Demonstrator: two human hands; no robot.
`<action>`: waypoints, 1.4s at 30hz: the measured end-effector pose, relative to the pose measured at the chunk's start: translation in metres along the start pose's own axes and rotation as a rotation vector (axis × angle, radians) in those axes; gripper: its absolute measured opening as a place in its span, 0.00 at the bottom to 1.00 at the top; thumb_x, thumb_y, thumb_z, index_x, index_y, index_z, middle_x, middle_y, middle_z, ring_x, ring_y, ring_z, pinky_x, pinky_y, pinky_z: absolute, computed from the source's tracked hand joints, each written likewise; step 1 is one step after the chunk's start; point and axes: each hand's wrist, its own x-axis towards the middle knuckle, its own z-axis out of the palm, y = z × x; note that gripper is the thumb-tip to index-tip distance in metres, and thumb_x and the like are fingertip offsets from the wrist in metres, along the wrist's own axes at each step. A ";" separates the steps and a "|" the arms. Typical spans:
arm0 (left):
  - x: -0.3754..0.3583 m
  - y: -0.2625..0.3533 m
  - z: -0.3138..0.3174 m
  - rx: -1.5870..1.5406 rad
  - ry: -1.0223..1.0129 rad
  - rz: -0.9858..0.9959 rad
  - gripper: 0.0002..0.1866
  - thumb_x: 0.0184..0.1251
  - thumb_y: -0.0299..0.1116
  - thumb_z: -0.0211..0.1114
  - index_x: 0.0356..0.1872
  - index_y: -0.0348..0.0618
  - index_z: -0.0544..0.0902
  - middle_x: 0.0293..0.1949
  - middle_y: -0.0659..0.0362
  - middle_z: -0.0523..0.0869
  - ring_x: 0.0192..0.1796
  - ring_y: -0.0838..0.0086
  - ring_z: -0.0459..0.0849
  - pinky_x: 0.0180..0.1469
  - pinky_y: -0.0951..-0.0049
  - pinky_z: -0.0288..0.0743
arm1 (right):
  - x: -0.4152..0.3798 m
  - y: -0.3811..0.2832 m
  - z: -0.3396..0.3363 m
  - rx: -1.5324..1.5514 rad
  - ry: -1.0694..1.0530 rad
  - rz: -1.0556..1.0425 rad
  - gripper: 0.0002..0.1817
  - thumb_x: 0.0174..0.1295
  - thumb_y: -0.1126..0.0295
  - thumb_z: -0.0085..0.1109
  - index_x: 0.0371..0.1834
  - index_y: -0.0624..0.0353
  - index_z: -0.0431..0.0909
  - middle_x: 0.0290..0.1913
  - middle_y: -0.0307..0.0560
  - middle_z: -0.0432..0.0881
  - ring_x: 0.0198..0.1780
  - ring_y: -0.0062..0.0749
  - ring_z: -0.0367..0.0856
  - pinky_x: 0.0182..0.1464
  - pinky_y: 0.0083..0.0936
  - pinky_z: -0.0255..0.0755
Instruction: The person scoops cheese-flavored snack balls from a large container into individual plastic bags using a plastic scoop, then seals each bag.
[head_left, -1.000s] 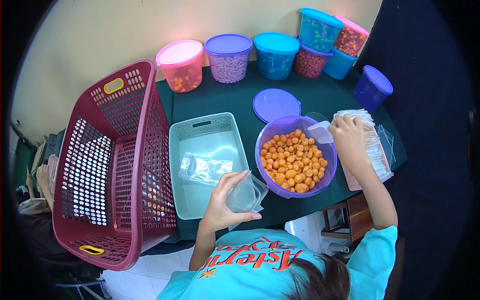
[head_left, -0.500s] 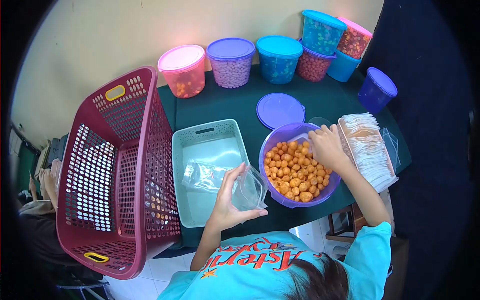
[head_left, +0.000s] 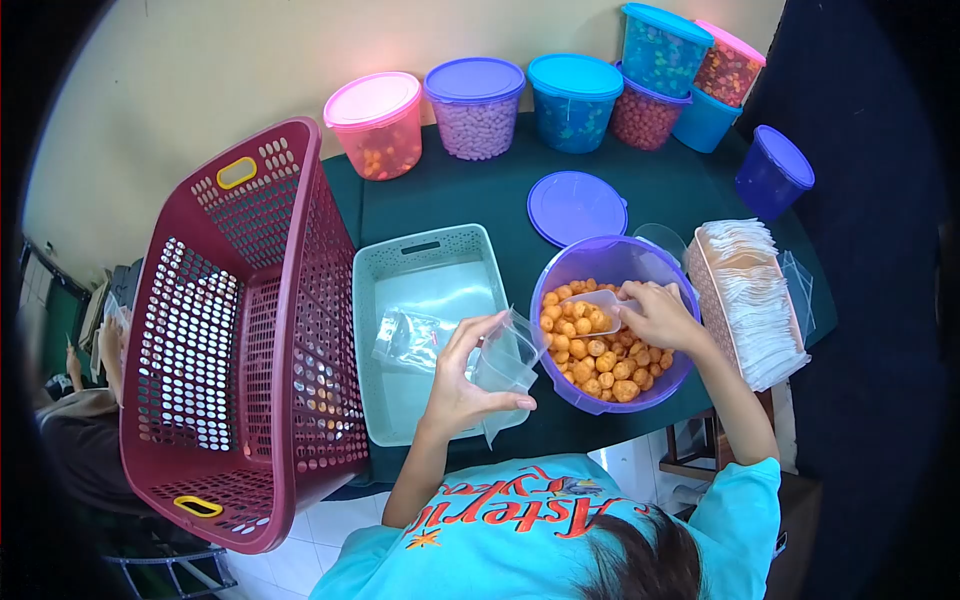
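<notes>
My left hand [head_left: 462, 385] holds a clear plastic bag [head_left: 505, 358] open between thumb and fingers, over the right side of the pale green tray [head_left: 362, 345]. Inside the purple tub [head_left: 572, 262], my right hand [head_left: 662, 315] grips a clear scoop [head_left: 603, 312] with several orange round snacks in it. More orange snacks [head_left: 622, 375] fill the lower part of the tub around the scoop. Other clear bags [head_left: 410, 340] lie flat in the tray.
A maroon laundry basket [head_left: 300, 300] stands at the left. Lidded tubs [head_left: 475, 110] line the wall. A purple lid [head_left: 577, 208] lies behind the snack tub. A box of white packets [head_left: 752, 300] is at the right. Another person's hand [head_left: 110, 345] shows far left.
My right hand has moved down in the tub, and the scoop now shows with snacks in it. The bag in my left hand is opened wider. The whole view has shifted slightly.
</notes>
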 end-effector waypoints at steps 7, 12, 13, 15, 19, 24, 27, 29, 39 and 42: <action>0.009 0.010 -0.022 -0.067 0.191 -0.027 0.45 0.33 0.47 0.74 0.55 0.34 0.67 0.49 0.53 0.71 0.53 0.66 0.70 0.55 0.68 0.63 | 0.006 0.015 -0.002 0.349 -0.108 0.003 0.15 0.57 0.58 0.47 0.35 0.59 0.74 0.34 0.51 0.79 0.39 0.43 0.76 0.43 0.34 0.64; 0.005 0.013 -0.026 -0.069 0.244 0.020 0.44 0.35 0.44 0.74 0.56 0.34 0.65 0.51 0.51 0.70 0.56 0.64 0.69 0.58 0.66 0.62 | 0.004 0.013 -0.023 0.410 -0.171 0.009 0.16 0.59 0.59 0.46 0.31 0.63 0.73 0.24 0.41 0.71 0.28 0.24 0.67 0.31 0.24 0.61; 0.004 0.011 -0.026 -0.026 0.223 0.023 0.45 0.34 0.43 0.74 0.57 0.34 0.65 0.51 0.51 0.70 0.56 0.63 0.69 0.58 0.66 0.62 | 0.005 0.014 -0.022 0.411 -0.174 0.006 0.16 0.59 0.59 0.46 0.31 0.63 0.73 0.24 0.41 0.71 0.28 0.24 0.67 0.31 0.24 0.61; 0.003 0.009 -0.024 0.019 0.197 0.025 0.45 0.33 0.41 0.75 0.57 0.34 0.65 0.51 0.50 0.69 0.55 0.63 0.69 0.58 0.66 0.62 | 0.007 0.016 -0.021 0.411 -0.161 -0.020 0.16 0.59 0.59 0.46 0.30 0.63 0.73 0.23 0.40 0.70 0.27 0.24 0.66 0.30 0.24 0.61; 0.011 0.012 -0.018 0.081 0.078 0.049 0.47 0.29 0.40 0.76 0.57 0.34 0.65 0.51 0.50 0.69 0.55 0.63 0.69 0.58 0.66 0.61 | 0.004 0.015 -0.027 0.473 -0.175 -0.052 0.15 0.60 0.59 0.45 0.29 0.62 0.73 0.23 0.38 0.69 0.26 0.21 0.66 0.29 0.21 0.60; 0.019 0.024 0.002 0.231 -0.020 0.048 0.48 0.24 0.42 0.78 0.55 0.34 0.68 0.50 0.50 0.71 0.54 0.63 0.70 0.57 0.67 0.62 | -0.007 -0.001 -0.068 0.504 -0.135 -0.037 0.15 0.61 0.61 0.45 0.27 0.61 0.73 0.23 0.38 0.71 0.27 0.19 0.67 0.30 0.20 0.61; 0.021 0.018 0.013 0.286 -0.024 0.063 0.47 0.24 0.42 0.78 0.54 0.34 0.68 0.49 0.50 0.71 0.53 0.63 0.71 0.55 0.67 0.64 | -0.009 -0.012 -0.085 0.509 -0.096 -0.063 0.15 0.61 0.61 0.45 0.27 0.62 0.73 0.24 0.39 0.72 0.28 0.19 0.68 0.31 0.21 0.62; 0.022 0.022 0.017 0.302 -0.032 0.063 0.47 0.24 0.43 0.78 0.54 0.33 0.69 0.49 0.50 0.71 0.53 0.63 0.71 0.54 0.66 0.65 | -0.009 -0.022 -0.093 0.405 -0.084 -0.129 0.16 0.60 0.60 0.46 0.25 0.63 0.74 0.24 0.42 0.73 0.28 0.24 0.69 0.31 0.23 0.63; 0.021 0.025 0.036 0.272 -0.007 0.069 0.46 0.23 0.41 0.78 0.53 0.34 0.70 0.47 0.50 0.74 0.50 0.63 0.74 0.54 0.66 0.65 | -0.021 -0.105 -0.092 -0.613 0.121 -0.346 0.09 0.51 0.65 0.51 0.24 0.58 0.78 0.22 0.43 0.77 0.34 0.32 0.74 0.43 0.32 0.56; 0.015 0.018 0.040 0.211 0.012 0.054 0.44 0.26 0.39 0.78 0.53 0.33 0.69 0.48 0.49 0.72 0.51 0.63 0.73 0.51 0.67 0.68 | -0.021 -0.125 -0.086 -0.725 0.175 -0.442 0.07 0.46 0.67 0.54 0.21 0.59 0.77 0.20 0.42 0.77 0.33 0.29 0.73 0.44 0.32 0.57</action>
